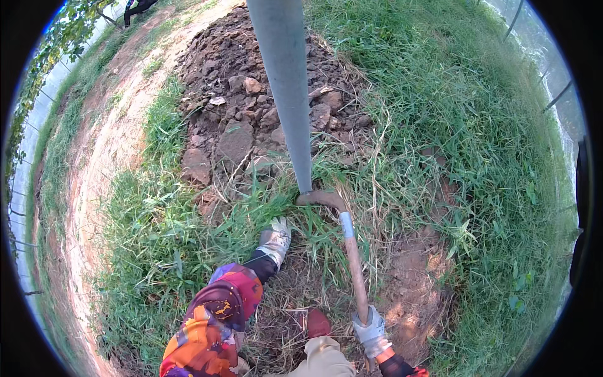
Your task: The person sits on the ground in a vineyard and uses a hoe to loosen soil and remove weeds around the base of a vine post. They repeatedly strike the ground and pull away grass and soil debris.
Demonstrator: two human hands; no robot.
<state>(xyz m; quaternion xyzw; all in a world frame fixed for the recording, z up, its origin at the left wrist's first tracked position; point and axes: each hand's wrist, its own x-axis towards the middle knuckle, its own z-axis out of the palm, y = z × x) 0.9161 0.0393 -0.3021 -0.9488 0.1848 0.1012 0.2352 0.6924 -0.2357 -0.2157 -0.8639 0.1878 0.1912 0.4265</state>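
My left hand (276, 239), in a pale work glove, reaches into a tuft of green grass (273, 205) left of the foot of a grey metal post (287, 89). Blades partly cover its fingers, so whether they grip any is unclear. In my right hand (371, 331), also gloved, is the wooden handle (355, 273) of a curved-headed hand tool. A silvery collar (346, 225) joins the handle to a rusty, bent metal head (322, 199). The head curves left to the post's base among the grass; its tip is not clearly seen.
Behind the post rises a heap of brown soil clods (226, 136). Thick grass (471, 141) grows on the right, and a bare dirt path (101, 165) runs along the left. A red shoe (318, 323) stands below me. Far upper left, part of a person (136, 10) shows.
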